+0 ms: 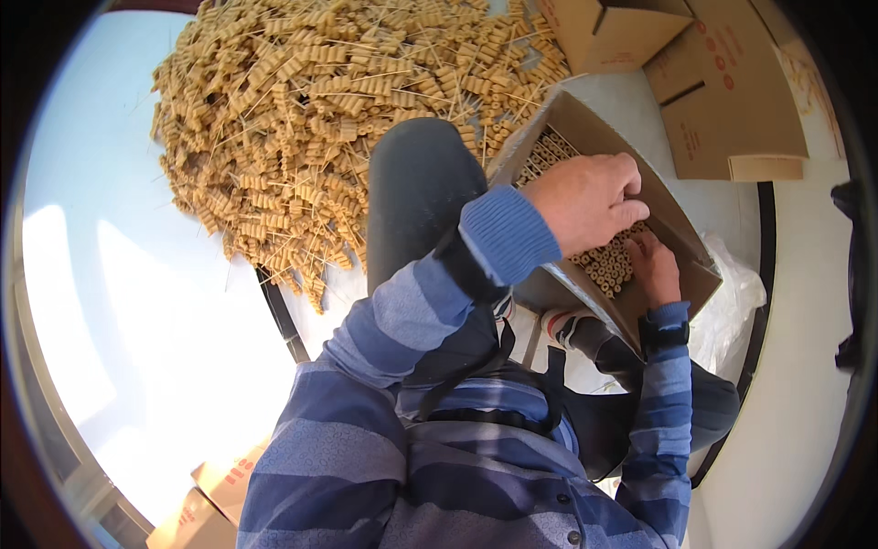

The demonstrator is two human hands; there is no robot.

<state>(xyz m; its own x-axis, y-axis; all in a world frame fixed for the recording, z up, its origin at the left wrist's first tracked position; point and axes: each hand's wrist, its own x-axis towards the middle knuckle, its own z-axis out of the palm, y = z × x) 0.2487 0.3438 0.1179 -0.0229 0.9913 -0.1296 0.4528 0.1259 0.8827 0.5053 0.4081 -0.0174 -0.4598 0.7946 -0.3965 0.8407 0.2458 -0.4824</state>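
Note:
An open cardboard box (677, 174) sits in front of me to the right, partly filled with tan spiral skewers (605, 267), packed close with their round, holed ends facing up. My left hand (590, 201) reaches across the box, fingers bent and thumb drawn in; what they hold, if anything, is hidden. Lower down inside the box, my right hand (657, 267) has its fingers curled against the skewers. Its fingertips are partly hidden, so I cannot make out what is in them.
A large heap of loose spiral skewers (274, 128) spreads over the floor ahead and left. Open cardboard boxes (732, 110) stand at the far right, with another carton (197, 522) at the lower left. Clear plastic (732, 302) bunches beside the box. My knee (422, 174) rises near the heap.

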